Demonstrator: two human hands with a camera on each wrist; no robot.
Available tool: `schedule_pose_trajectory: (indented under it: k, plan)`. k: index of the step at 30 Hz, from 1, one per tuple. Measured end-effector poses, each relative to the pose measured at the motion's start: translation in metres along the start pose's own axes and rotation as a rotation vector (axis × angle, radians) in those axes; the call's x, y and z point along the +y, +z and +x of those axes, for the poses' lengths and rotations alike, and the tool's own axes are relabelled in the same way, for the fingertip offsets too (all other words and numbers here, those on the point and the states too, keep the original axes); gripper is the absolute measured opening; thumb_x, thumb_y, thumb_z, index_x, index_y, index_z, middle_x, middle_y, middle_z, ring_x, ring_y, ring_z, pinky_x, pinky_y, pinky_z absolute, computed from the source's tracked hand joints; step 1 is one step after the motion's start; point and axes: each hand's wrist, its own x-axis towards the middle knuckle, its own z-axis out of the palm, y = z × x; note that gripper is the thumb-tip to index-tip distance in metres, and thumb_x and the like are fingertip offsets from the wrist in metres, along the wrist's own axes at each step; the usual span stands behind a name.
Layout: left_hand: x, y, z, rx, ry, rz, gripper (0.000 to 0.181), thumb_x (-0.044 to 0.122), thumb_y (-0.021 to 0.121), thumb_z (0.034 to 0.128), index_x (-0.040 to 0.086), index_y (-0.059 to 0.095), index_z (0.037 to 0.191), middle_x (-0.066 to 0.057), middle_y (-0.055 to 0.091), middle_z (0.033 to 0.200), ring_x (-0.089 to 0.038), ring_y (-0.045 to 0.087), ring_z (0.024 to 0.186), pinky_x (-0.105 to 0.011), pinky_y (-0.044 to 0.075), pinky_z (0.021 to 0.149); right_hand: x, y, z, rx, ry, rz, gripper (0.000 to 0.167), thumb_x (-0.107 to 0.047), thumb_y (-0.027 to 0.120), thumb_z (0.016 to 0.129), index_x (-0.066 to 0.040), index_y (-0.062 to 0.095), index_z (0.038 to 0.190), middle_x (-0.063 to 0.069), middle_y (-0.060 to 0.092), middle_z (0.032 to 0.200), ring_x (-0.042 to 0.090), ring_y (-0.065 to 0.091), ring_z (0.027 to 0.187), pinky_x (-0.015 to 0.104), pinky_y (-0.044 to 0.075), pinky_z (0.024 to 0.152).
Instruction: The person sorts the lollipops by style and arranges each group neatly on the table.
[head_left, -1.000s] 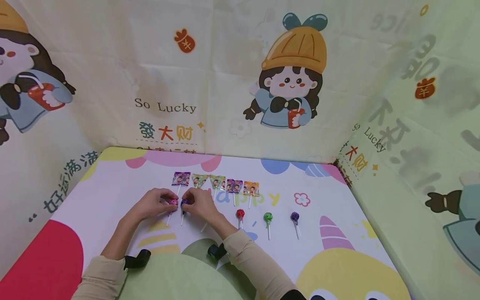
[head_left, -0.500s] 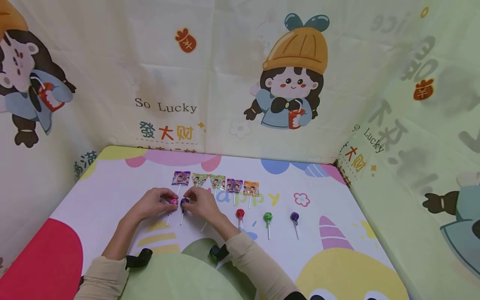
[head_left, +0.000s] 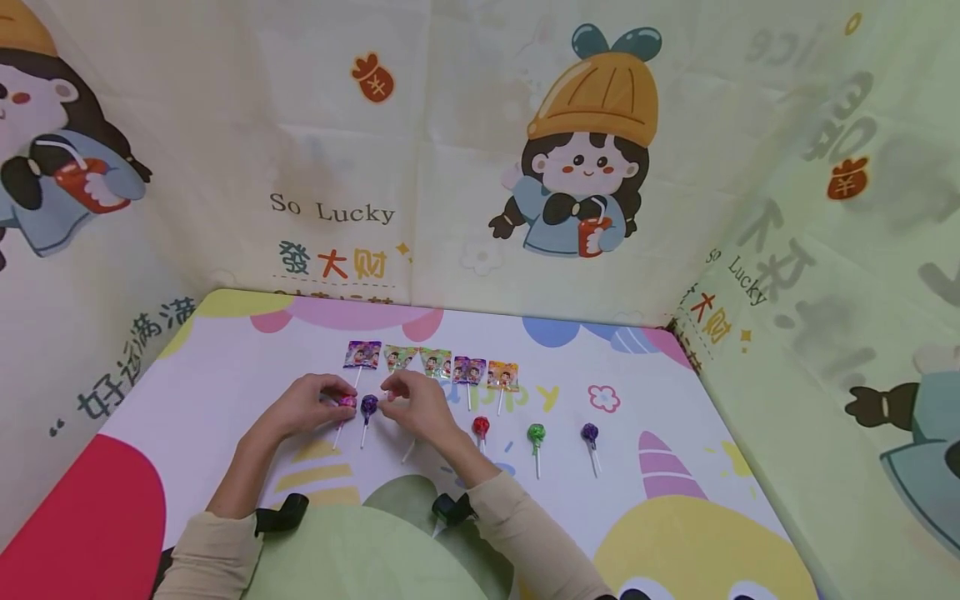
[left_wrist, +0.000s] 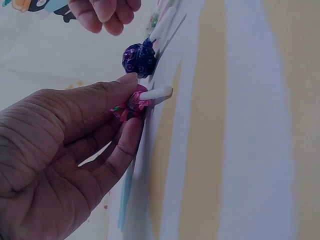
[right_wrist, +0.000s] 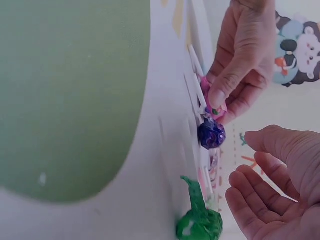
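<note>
Thumb and fingers of my left hand [head_left: 303, 408] pinch a pink lollipop [head_left: 347, 402] by its round head on the table, seen closely in the left wrist view [left_wrist: 120, 112]. Just right of it a dark purple lollipop [head_left: 369, 405] lies with its stick toward me, touched by neither hand. My right hand [head_left: 422, 408] hovers beside that purple head; the right wrist view shows its fingers [right_wrist: 260, 190] parted and holding nothing. A green-wrapped lollipop [right_wrist: 200, 225] lies near it in that view. Under my right hand a white stick [head_left: 408, 451] pokes out, its head hidden.
Several flat-wrapped lollipops lie in a row behind the hands, from a purple one [head_left: 363, 355] to an orange one [head_left: 502, 376]. To the right lie a red lollipop [head_left: 481, 427], a green one [head_left: 536, 433] and another purple one [head_left: 590, 433]. Printed cloth walls [head_left: 450, 167] enclose the table.
My right hand has let go of the dark purple lollipop and moved slightly right. The left hand stays on the pink one.
</note>
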Motion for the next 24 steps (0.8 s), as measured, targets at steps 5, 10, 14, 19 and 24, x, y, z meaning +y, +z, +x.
schedule_pose_trajectory:
  k: [5,10,14,19,24]
  plan:
    - [-0.002,0.006,0.0,0.014,0.0,-0.004,0.028,0.015,0.082,0.0873,0.0,0.072,0.109,-0.007,0.071,0.099,-0.024,0.063,0.095,-0.049,0.054,0.091,0.007,-0.005,-0.009,0.039,-0.02,0.031,0.02,-0.012,0.078,0.089,-0.004,0.071,0.106,0.01,0.073,0.105,0.022,0.07,0.102,0.03,0.057,0.092]
    - [-0.003,0.009,-0.001,0.022,-0.006,0.001,0.029,0.016,0.082,0.0871,0.0,0.072,0.109,-0.006,0.071,0.099,-0.023,0.062,0.094,-0.048,0.054,0.09,0.014,-0.009,-0.017,0.053,-0.035,0.02,0.022,-0.013,0.077,0.09,-0.003,0.071,0.108,0.012,0.073,0.11,0.024,0.069,0.103,0.032,0.057,0.091]
    - [-0.001,0.008,-0.002,0.012,-0.026,0.002,0.031,0.017,0.082,0.0873,0.0,0.071,0.111,-0.007,0.071,0.1,-0.024,0.062,0.094,-0.049,0.053,0.091,0.015,-0.014,-0.023,0.067,-0.043,0.011,0.022,-0.014,0.076,0.091,-0.004,0.071,0.109,0.013,0.072,0.111,0.026,0.07,0.103,0.033,0.058,0.092]
    - [-0.001,0.007,-0.001,0.008,-0.031,0.003,0.031,0.018,0.082,0.087,0.0,0.072,0.111,-0.007,0.071,0.1,-0.024,0.062,0.095,-0.048,0.053,0.091,0.018,-0.021,-0.032,0.099,-0.049,0.008,0.021,-0.013,0.077,0.091,-0.005,0.071,0.109,0.01,0.073,0.11,0.026,0.07,0.103,0.037,0.058,0.093]
    - [0.0,0.005,0.0,-0.001,-0.051,0.0,0.031,0.018,0.082,0.0875,0.001,0.072,0.111,-0.008,0.071,0.101,-0.026,0.061,0.096,-0.05,0.052,0.093,0.024,-0.026,-0.04,0.108,-0.014,0.018,0.022,-0.015,0.078,0.09,-0.004,0.07,0.108,0.011,0.072,0.109,0.027,0.069,0.103,0.042,0.057,0.093]
